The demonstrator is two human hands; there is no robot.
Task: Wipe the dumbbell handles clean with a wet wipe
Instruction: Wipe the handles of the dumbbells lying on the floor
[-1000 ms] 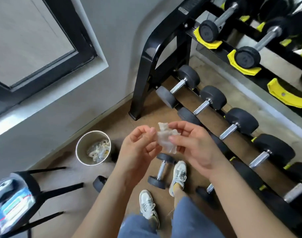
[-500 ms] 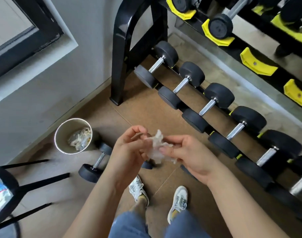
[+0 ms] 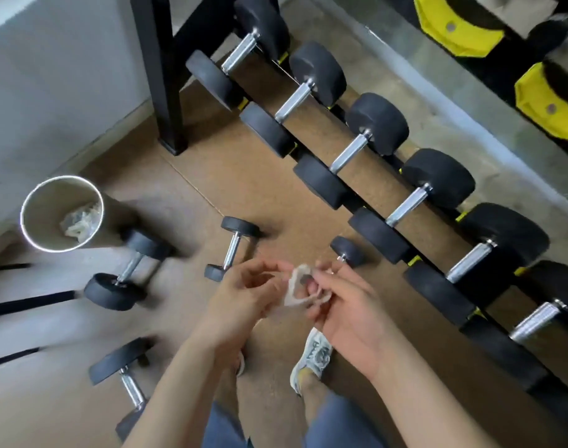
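Metal bin holds crumpled wipes — both hands pinch a wet wipe

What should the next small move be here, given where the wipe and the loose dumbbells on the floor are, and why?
Probably lower the wipe to the chrome handle of the small dumbbell lying on the floor just beyond the hands. The wipe sits crumpled between the left hand and right hand, touching no handle, and that dumbbell looks like the nearest one fully in view.
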